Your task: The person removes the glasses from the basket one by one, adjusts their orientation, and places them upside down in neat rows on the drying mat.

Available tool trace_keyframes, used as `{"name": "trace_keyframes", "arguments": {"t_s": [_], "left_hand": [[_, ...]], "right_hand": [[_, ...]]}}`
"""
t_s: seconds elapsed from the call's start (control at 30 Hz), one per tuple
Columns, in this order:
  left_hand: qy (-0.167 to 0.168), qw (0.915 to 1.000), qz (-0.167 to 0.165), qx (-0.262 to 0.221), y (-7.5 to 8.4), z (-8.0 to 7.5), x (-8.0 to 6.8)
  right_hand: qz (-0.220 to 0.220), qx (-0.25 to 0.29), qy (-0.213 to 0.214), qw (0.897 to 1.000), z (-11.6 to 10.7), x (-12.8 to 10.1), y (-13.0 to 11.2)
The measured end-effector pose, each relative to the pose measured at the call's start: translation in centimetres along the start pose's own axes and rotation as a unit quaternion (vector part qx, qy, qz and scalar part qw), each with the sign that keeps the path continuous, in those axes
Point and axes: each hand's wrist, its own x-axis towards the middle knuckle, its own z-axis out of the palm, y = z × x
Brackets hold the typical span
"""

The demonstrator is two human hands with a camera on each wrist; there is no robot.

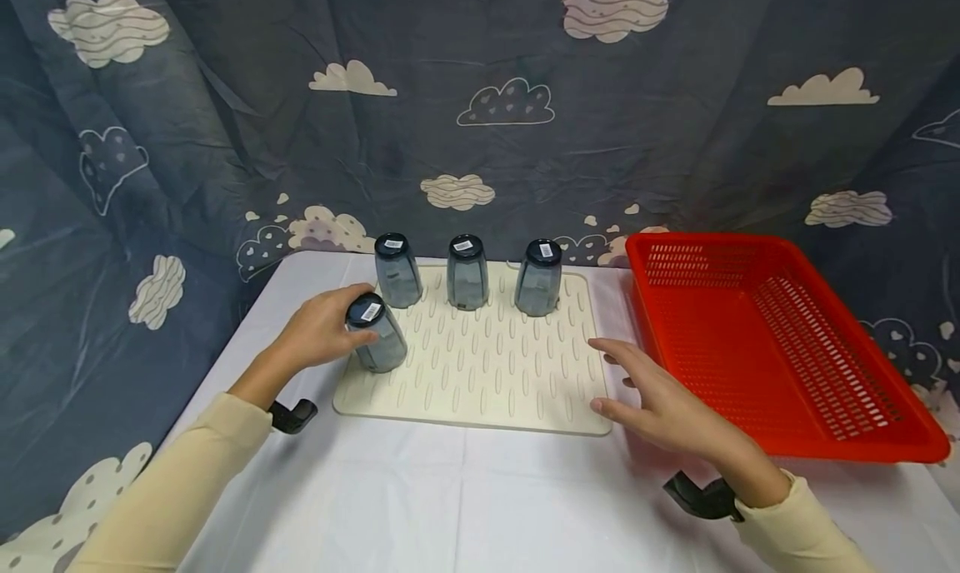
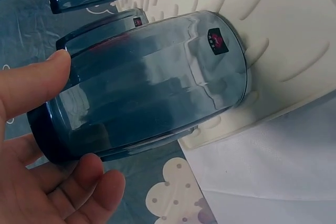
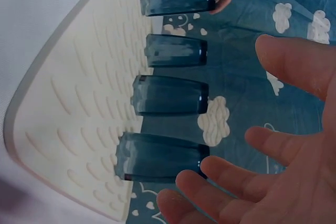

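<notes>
My left hand point(image 1: 318, 327) holds an upside-down blue-tinted drinking glass point(image 1: 384, 344) near its dark base, thumb on one side and fingers on the other. That glass point(image 2: 152, 87) stands rim down at the left edge of a cream drying mat point(image 1: 480, 390), with a small dark label near its rim. Behind it, three more upturned glasses line the mat's far edge: a left one point(image 1: 400, 277), a middle one point(image 1: 468, 281) and a right one point(image 1: 538, 286). My right hand point(image 1: 663, 402) hovers by the mat's right edge, fingers spread, holding nothing.
A red plastic basket point(image 1: 750, 448) with slotted sides sits on the right of the table, close beside my right hand. White cloth point(image 1: 420, 498) covers the table. A dark blue curtain point(image 1: 420, 156) with cloud prints hangs behind and along the left.
</notes>
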Motion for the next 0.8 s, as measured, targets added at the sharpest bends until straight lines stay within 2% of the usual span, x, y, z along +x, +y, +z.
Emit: {"name": "trace_keyframes", "arguments": {"t_s": [0.43, 0.7, 0.8], "left_hand": [[-0.01, 0.9998, 0.012, 0.008, -0.11, 0.54, 0.38], [-0.027, 0.9995, -0.012, -0.006, -0.33, 0.74, 0.79], [-0.03, 0.9993, -0.01, -0.018, -0.4, 0.91, 0.71]], "right_hand": [[0.006, 0.008, -0.003, 1.0, -0.04, -0.06, 0.25], [0.001, 0.009, 0.001, 1.0, 0.23, 0.45, 0.04], [0.001, 0.006, 0.0, 1.0, 0.16, 0.54, 0.04]]}}
